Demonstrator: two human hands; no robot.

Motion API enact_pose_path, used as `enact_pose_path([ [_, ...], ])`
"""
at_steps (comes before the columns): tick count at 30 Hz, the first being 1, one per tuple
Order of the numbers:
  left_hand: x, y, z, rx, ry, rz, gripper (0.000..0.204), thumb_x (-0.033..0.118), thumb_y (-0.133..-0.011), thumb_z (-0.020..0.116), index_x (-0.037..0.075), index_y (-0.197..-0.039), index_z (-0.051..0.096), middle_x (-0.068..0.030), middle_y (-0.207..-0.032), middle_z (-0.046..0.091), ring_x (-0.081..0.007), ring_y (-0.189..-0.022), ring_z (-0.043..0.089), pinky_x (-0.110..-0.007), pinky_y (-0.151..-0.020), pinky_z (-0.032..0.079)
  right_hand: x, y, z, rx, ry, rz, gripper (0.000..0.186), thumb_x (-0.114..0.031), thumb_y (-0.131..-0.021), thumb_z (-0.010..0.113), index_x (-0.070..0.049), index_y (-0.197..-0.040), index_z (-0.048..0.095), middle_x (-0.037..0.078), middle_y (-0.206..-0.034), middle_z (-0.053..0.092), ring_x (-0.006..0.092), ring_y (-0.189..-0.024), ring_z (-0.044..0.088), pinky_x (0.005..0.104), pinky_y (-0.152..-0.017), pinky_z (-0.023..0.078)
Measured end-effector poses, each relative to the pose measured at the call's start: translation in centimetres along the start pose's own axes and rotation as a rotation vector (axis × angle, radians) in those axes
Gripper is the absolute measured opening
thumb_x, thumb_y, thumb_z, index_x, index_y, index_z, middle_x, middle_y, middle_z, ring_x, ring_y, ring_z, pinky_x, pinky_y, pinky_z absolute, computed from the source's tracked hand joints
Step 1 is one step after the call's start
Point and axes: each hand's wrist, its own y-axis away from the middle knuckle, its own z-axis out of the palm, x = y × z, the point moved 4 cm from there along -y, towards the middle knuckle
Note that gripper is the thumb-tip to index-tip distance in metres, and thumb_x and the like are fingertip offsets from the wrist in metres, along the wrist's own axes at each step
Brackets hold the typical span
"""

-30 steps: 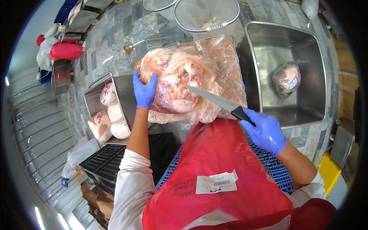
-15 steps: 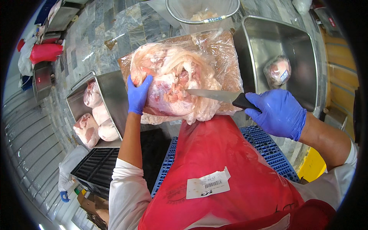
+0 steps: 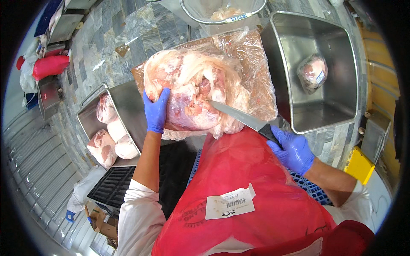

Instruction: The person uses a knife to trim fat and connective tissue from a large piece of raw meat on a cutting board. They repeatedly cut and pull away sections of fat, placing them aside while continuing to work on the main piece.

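So compared with half a second ago, the right hand [image 3: 294, 151] has dropped lower and closer to the body, so the knife [image 3: 245, 117] now slants down toward the apron instead of lying nearly level, while its tip is still around the same spot on the meat. That hand's fingers are wrapped snugly round the black handle. The meat itself, a big pale-and-pink chunk [image 3: 183, 96], sits on a brown board [image 3: 260, 96] covered in crinkly clear plastic, right in front of the person. The blade tip is at the ragged pinkish bit in the middle, though I can't tell if it's actually in there or just over it. Left hand [image 3: 156, 110] is spread against the meat's left side, thumb well away from the fingers, some of which are hidden. Both hands have blue gloves on, btw. Off to the right there's a deep metal tub [image 3: 318, 121] with one plastic-wrapped piece [image 3: 313, 72] in it, and on the left a smaller metal bin [image 3: 134, 102] with several pale meat pieces [image 3: 102, 147] inside. Red apron [image 3: 239, 179] fills the bottom.
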Motion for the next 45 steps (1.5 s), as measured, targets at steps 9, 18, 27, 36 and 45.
enact_pose_path([
  [9, -0.2, 0.5, -0.7, -0.004, 0.092, -0.118, 0.069, 0.029, -0.092, 0.083, -0.005, -0.144, 0.051, -0.0164, -0.137, 0.063, -0.0234, -0.121, 0.062, -0.037, -0.104, 0.051, 3.2, 2.1, 6.4, 0.014, 0.057, 0.006, 0.056, -0.037, -0.1, 0.069, -0.008, -0.146, 0.056, 0.017, -0.086, 0.068, 0.0357, -0.065, 0.069, 0.0471, -0.057, 0.057],
  [18, -0.2, 0.0, -0.1, 0.027, 0.066, -0.071, 0.073, 0.032, -0.09, 0.084, -0.007, -0.142, 0.052, -0.0182, -0.134, 0.064, -0.0238, -0.118, 0.063, -0.036, -0.101, 0.052, -1.2, -0.4, -7.4, -0.042, 0.397, -0.086, 0.041, -0.035, -0.099, 0.066, -0.007, -0.129, 0.063, 0.013, -0.082, 0.068, 0.0321, -0.066, 0.07, 0.0443, -0.054, 0.054],
  [27, -0.6, 0.0, 0.3, -0.008, 0.138, -0.049, 0.074, 0.029, -0.088, 0.086, -0.005, -0.143, 0.051, -0.017, -0.133, 0.064, -0.0232, -0.117, 0.063, -0.036, -0.101, 0.052, -5.8, -8.1, -12.7, -0.269, 0.503, -0.235, 0.031, -0.028, -0.094, 0.07, -0.004, -0.113, 0.064, 0.015, -0.078, 0.07, 0.036, -0.069, 0.071, 0.0483, -0.058, 0.054],
  [36, 0.1, -0.4, -0.3, -0.018, 0.129, 0.0, 0.075, 0.025, -0.088, 0.087, -0.004, -0.145, 0.049, -0.0147, -0.132, 0.065, -0.0218, -0.116, 0.064, -0.034, -0.099, 0.054, -1.9, -7.8, -7.6, -0.25, 0.237, -0.108, 0.036, -0.033, -0.096, 0.068, -0.006, -0.12, 0.065, 0.019, -0.08, 0.071, 0.0394, -0.074, 0.072, 0.0511, -0.062, 0.056],
  [45, 2.4, -0.4, -0.5, -0.067, 0.016, 0.002, 0.073, 0.027, -0.087, 0.089, -0.004, -0.142, 0.051, -0.0151, -0.13, 0.067, -0.0214, -0.113, 0.066, -0.035, -0.095, 0.056, 4.1, 0.6, 5.7, 0.111, 0.072, -0.058, 0.056, -0.041, -0.096, 0.072, -0.013, -0.144, 0.061, 0.011, -0.075, 0.066, 0.03, -0.058, 0.066, 0.0452, -0.051, 0.054],
])
